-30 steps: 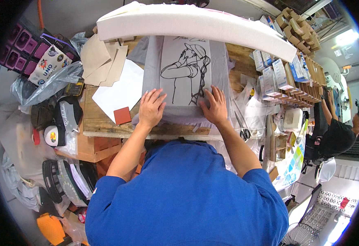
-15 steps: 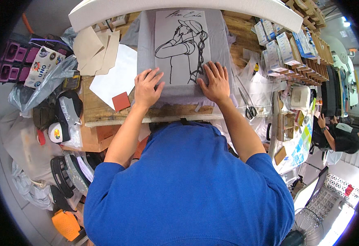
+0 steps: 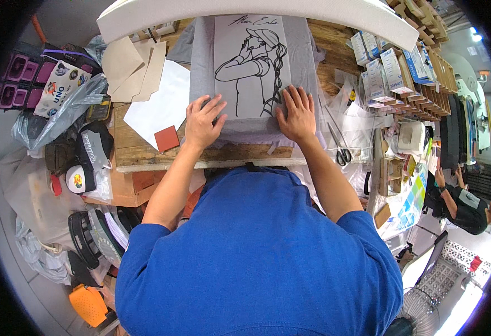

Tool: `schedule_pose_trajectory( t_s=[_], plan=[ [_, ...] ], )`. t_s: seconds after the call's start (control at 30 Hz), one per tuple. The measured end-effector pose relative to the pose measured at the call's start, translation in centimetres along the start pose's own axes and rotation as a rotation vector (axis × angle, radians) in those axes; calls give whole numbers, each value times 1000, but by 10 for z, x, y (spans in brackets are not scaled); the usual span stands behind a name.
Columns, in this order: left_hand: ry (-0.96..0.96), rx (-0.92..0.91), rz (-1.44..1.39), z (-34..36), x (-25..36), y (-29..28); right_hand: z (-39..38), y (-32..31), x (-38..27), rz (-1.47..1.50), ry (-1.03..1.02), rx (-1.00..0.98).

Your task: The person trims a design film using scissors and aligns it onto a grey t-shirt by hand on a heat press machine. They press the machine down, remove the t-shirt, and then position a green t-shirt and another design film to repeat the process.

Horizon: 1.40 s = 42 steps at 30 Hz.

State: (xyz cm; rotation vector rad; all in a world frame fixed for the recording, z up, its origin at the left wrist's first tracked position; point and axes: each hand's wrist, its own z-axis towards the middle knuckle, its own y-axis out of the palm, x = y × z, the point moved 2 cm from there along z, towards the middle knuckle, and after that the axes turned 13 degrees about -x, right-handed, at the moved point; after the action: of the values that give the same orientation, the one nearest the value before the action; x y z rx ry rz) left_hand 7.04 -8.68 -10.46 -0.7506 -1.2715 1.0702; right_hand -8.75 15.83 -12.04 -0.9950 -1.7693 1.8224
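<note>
A grey garment [image 3: 202, 67] is laid over a platform on the wooden table [image 3: 139, 157]. On it lies a pale grey sheet [image 3: 234, 98] with a black line drawing of a figure in a cap with a long braid, topped by script. My left hand [image 3: 203, 122] rests open on the garment at the sheet's lower left corner, fingers slightly bent and apart. My right hand [image 3: 297, 116] lies open at its lower right, fingers spread. A long white padded bar [image 3: 256, 8] crosses beyond the sheet.
Brown paper pieces [image 3: 122, 67], white paper [image 3: 150, 112] and a red square [image 3: 166, 138] lie left. Scissors [image 3: 343, 155], plastic wrap and small boxes [image 3: 391, 71] are right. Caps [image 3: 77, 179] sit far left. A co-worker [image 3: 464, 211] is at far right.
My view has shifted, so the table sits higher in the picture. Both hands remain spread on the garment beside the sheet. The co-worker at right has moved their arms and body.
</note>
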Motion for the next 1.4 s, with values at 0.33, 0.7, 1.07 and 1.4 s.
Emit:
schedule_pose_trajectory(
  t_s=[0.33, 0.7, 1.07, 1.4],
  plan=[
    [5, 0, 12, -7, 8, -2, -10, 1, -2, 1, -14, 17],
    [-41, -25, -16, -17, 12, 1, -24, 2, -6, 16, 0, 24],
    [-654, 161, -892, -13, -85, 24, 5, 11, 90, 1066, 598, 19],
    [-884, -129, -1933, -41, -162, 64, 37, 55, 170, 1989, 785, -349]
  ],
)
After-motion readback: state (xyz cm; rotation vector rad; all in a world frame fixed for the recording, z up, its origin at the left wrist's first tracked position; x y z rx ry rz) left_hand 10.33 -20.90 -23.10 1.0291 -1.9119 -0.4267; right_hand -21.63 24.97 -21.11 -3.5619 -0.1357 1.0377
